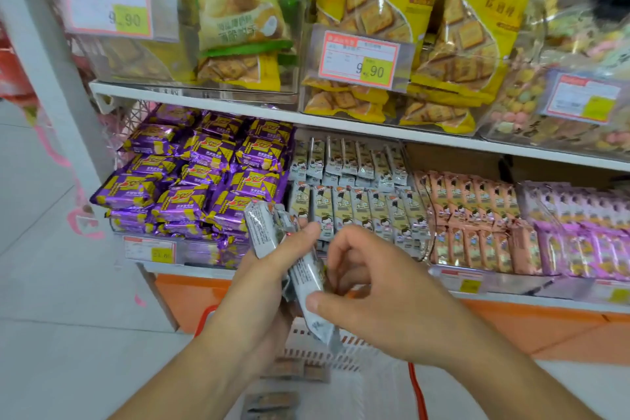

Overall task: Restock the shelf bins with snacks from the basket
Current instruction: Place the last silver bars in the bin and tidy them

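Observation:
My left hand (269, 269) grips a small bundle of silver-white snack packets (264, 228) in front of the lower shelf. My right hand (371, 286) pinches one silver-white packet (313, 300) that slants down from that bundle toward the basket. The white basket (327, 348) with red handles sits below my hands, with a few brown packets (272, 401) inside. Straight behind my hands is the clear bin of matching silver-white packets (361, 201), stood upright in rows.
Purple packets (191, 177) fill the bin to the left, pink packets (477, 215) and lilac packets (586, 235) those to the right. The upper shelf (306, 116) carries bins of yellow and green biscuit bags with price tags. A white upright post (51, 72) stands at left.

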{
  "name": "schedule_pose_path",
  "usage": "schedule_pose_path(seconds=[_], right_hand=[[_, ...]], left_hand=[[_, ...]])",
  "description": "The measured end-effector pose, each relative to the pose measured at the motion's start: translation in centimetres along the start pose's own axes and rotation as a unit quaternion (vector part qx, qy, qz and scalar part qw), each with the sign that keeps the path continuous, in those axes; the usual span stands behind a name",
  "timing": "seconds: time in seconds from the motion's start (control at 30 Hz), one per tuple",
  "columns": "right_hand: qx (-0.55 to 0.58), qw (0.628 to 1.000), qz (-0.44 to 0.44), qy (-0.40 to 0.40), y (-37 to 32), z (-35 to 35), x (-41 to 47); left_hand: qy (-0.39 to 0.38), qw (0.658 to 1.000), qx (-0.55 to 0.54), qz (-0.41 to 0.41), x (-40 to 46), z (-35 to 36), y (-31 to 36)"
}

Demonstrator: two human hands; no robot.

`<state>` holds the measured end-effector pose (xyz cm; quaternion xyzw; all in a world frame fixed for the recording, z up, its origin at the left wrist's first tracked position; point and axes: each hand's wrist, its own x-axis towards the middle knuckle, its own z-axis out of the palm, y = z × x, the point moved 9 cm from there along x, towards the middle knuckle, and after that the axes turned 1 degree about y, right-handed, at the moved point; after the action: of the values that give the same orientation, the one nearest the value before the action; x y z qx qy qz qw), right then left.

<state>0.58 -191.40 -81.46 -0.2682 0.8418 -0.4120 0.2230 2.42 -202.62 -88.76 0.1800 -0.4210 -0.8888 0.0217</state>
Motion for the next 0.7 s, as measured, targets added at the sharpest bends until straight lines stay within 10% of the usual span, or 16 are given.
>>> schedule_pose_path(seconds=[0.37, 0.7], right_hand=[[-0.01, 0.984, -0.043, 0.175, 2.4, -6.5, 0.1], [-0.02, 0.995, -0.057, 0.081, 3.4, -6.9, 0.6]], left_hand=[[-0.018, 0.996, 0.087, -0.002, 1.4, 5.0, -0.4], [-0.025, 0.994, 0.107, -0.001, 3.4, 5.8, 1.0]])
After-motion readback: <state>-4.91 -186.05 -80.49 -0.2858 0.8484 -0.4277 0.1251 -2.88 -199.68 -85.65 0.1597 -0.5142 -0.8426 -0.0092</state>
